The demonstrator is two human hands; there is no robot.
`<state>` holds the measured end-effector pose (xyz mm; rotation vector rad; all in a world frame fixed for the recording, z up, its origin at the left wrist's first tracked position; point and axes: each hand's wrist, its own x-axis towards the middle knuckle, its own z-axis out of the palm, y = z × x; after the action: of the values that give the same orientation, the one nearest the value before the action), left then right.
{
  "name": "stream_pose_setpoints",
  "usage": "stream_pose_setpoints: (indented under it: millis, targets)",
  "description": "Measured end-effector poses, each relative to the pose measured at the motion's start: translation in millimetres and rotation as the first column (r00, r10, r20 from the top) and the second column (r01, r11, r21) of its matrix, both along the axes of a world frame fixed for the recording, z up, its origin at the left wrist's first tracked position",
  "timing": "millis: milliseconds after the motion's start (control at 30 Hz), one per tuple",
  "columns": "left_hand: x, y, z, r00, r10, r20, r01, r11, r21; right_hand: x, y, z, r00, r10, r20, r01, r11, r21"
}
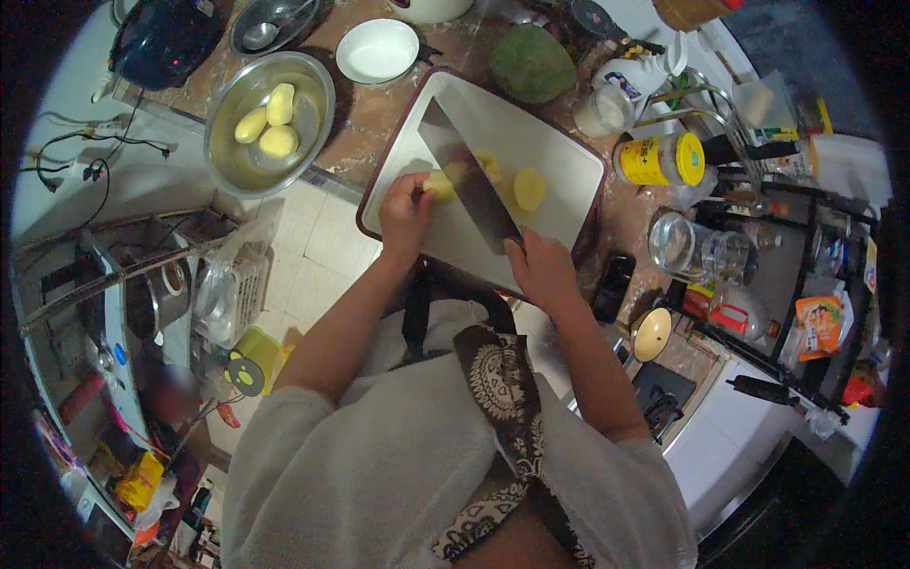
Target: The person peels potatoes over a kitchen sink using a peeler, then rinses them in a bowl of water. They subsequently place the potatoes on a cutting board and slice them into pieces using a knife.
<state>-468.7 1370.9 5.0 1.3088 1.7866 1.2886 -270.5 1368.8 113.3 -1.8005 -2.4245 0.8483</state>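
My right hand (544, 274) grips the handle of a broad kitchen cleaver (466, 174), its blade slanting up and left over a white cutting board with a dark rim (398, 146). Under my left hand's (409, 217) fingertips is a peeled potato piece (442, 186), held on the board at the left side of the blade. Yellow potato pieces (490, 167) lie just right of the blade, partly behind it, and a flat cut slice (529, 189) rests farther right. Three peeled potatoes (279, 142) sit in a steel basin (213, 135) to the left.
A white bowl (377, 51) and a green-skinned gourd or melon piece (533, 64) stand beyond the board. To its right are a glass jar (604, 111), a yellow-labelled jar (660, 158), a clear jug (675, 240) and a black phone (614, 286). A ladle (260, 35) lies in a dark bowl.
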Motion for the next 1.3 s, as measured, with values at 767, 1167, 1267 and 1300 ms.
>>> stream_pose_setpoints:
  millis: [767,1167,1267,1300]
  targets:
    - [-1,-9,9,0.993,0.012,-0.115,-0.022,0.996,-0.092,-18,-6,-3,0.998,-0.038,-0.057,0.039,0.999,0.013]
    - [-9,-7,0,0.987,0.023,-0.159,-0.012,0.998,0.068,-16,5,-8,0.992,-0.059,-0.113,0.062,0.998,0.016]
    - [-9,-5,6,0.992,-0.008,-0.124,0.009,1.0,0.008,-13,2,8,0.984,-0.107,-0.141,0.106,0.994,-0.012]
    - [-9,-5,5,0.992,-0.002,-0.126,0.003,1.0,0.006,-13,1,11,0.984,-0.109,-0.141,0.11,0.994,0.001]
